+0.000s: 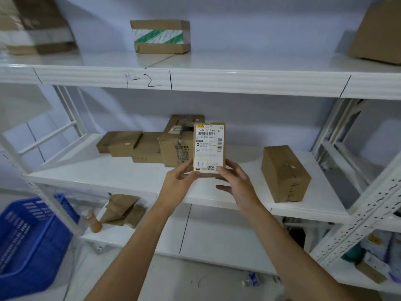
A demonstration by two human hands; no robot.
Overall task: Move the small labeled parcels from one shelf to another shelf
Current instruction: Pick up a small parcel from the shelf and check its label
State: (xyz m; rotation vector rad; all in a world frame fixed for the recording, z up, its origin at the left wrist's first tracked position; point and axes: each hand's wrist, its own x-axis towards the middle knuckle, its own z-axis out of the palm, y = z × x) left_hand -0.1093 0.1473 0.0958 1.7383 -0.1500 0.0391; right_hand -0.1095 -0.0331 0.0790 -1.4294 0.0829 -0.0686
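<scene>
A small brown parcel [208, 146] with a white shipping label facing me is held upright in front of the middle shelf [134, 181]. My left hand [179, 184] grips its lower left corner and my right hand [235, 183] grips its lower right corner. Behind it on the middle shelf lies a cluster of several brown boxes [138, 146]. A single brown box [284, 173] stands on the same shelf to the right. The upper shelf [217, 80], marked "1-2" on its edge, carries a box with green-striped tape [160, 36].
More cardboard boxes sit at the upper shelf's far left [36, 27] and far right [377, 33]. A blue plastic crate [30, 240] stands at lower left. The bottom shelf holds brown packets [123, 210] and an orange bottle [93, 223]. A second rack's perforated upright [358, 224] crosses on the right.
</scene>
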